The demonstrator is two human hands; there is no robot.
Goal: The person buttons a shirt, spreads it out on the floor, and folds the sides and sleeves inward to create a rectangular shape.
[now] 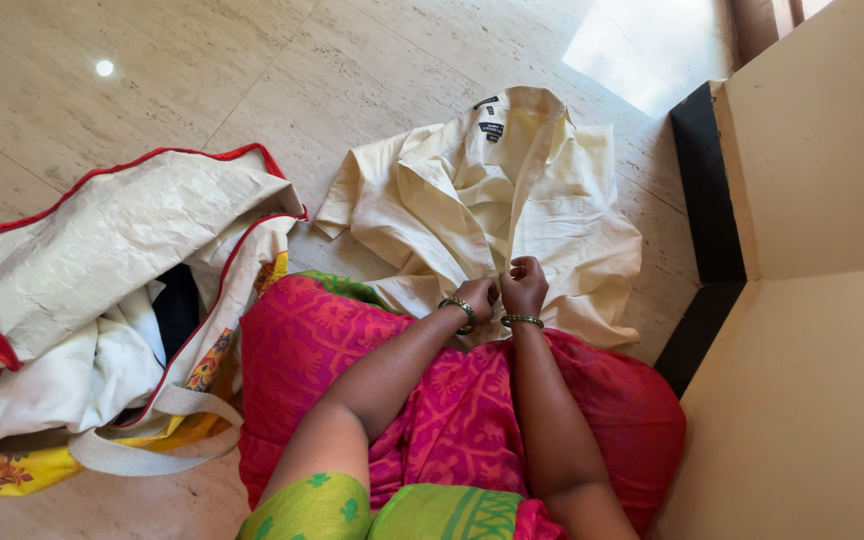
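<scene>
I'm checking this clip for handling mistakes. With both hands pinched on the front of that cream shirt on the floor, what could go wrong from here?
1. The left hand and right hand work close together at the lower front of the cream shirt; its left side is rumpled, so creases may get fixed in.
2. The shirt lies on the bare floor and could pick up dirt.
3. The pink cloth over the lap overlaps the hem and may drag it.
</scene>
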